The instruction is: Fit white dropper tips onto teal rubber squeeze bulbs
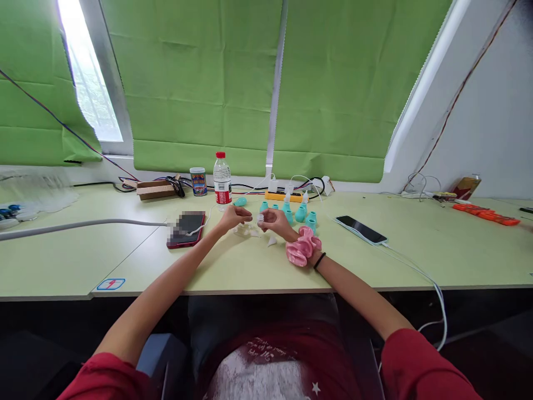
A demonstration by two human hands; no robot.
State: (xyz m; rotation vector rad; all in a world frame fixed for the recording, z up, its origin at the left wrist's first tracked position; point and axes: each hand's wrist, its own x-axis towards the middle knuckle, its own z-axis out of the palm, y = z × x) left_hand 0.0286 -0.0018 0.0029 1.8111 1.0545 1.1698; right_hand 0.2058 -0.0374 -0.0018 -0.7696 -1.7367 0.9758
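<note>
In the head view, my right hand (276, 222) pinches a small translucent white piece (260, 218) between thumb and fingertips. Just to its left is my left hand (235, 218), fingers drawn together over the table; whatever they hold, if anything, is too small to make out. Below the fingers lie several clear, whitish pieces (245, 230), and a white pointed piece (272, 241) rests nearer to me. Behind my right hand stand several teal bottle-shaped parts (300, 213), some with translucent tips (305, 197). A teal rounded piece (240, 201) sits beyond my left hand.
A red-capped bottle (222, 180) and a printed can (199, 182) stand at the back, near a cardboard box (156, 190) and an orange power strip (287, 196). A tablet-like device (186, 229) lies left, a cabled phone (361, 230) right. Orange items (485, 213) lie far right.
</note>
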